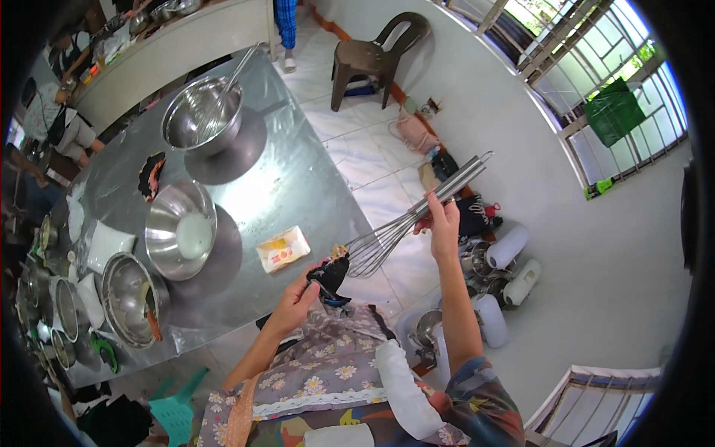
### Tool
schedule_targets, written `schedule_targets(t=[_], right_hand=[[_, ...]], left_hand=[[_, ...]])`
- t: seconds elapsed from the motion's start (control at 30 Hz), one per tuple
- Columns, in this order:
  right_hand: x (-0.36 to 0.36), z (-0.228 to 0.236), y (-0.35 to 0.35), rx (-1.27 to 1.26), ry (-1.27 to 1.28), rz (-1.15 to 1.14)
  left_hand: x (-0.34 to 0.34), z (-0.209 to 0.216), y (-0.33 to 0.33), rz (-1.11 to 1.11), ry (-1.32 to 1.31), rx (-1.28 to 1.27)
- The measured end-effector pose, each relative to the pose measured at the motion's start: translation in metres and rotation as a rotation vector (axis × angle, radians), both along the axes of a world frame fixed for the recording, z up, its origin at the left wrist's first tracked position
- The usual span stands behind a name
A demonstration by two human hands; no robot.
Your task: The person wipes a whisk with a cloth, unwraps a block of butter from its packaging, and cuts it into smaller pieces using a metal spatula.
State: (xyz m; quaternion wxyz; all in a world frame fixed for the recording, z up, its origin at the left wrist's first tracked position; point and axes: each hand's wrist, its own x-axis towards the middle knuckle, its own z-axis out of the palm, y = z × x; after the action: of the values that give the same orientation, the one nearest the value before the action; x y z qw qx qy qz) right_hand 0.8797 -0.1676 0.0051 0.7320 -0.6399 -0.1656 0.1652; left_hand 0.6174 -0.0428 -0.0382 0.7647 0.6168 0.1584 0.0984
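My right hand (439, 220) is closed round the handle of a wire whisk (389, 237), its wires slanting down to the left. In my left hand (296, 302) is a dark cloth (329, 277) with a patterned edge, bunched against the end of the whisk's wires. Both hands are in front of my flowered apron, by the table's near right corner. Just left of the cloth, on the table, lies a white and yellow packet (283, 249). What the cloth covers between my fingers is hidden.
The metal table (261, 171) holds a steel bowl with a whisk (202, 115), another bowl (181, 231), a dark cloth pad (151, 176) and several bowls at left. A brown chair (380, 59), bags and stand mixers (491, 313) line the right wall. People work at the far left.
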Motion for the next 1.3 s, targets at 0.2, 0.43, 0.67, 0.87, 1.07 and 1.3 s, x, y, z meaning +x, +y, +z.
schedule_targets(t=[0.2,0.43,0.67,0.87,1.07,1.3], right_hand=[[0.009,0.018,-0.002,-0.072,0.014,0.083],[0.009,0.030,0.004,-0.128,0.076,0.087],[0.007,0.031,0.017,-0.283,0.057,0.117],[0.006,0.022,0.026,-0.318,0.079,0.179],[-0.017,0.030,0.042,-0.304,0.000,0.229],[-0.035,0.022,0.054,-0.604,-0.409,0.260]], left_hand=[[0.039,0.047,0.009,0.125,-0.282,0.107],[0.073,0.070,0.006,0.114,-0.242,0.014],[0.090,0.061,-0.008,0.043,-0.178,-0.401],[0.103,0.059,-0.010,0.051,-0.136,-0.663],[0.114,0.039,-0.016,0.098,-0.202,-0.712],[0.125,0.015,0.003,-0.055,-0.056,-0.118]])
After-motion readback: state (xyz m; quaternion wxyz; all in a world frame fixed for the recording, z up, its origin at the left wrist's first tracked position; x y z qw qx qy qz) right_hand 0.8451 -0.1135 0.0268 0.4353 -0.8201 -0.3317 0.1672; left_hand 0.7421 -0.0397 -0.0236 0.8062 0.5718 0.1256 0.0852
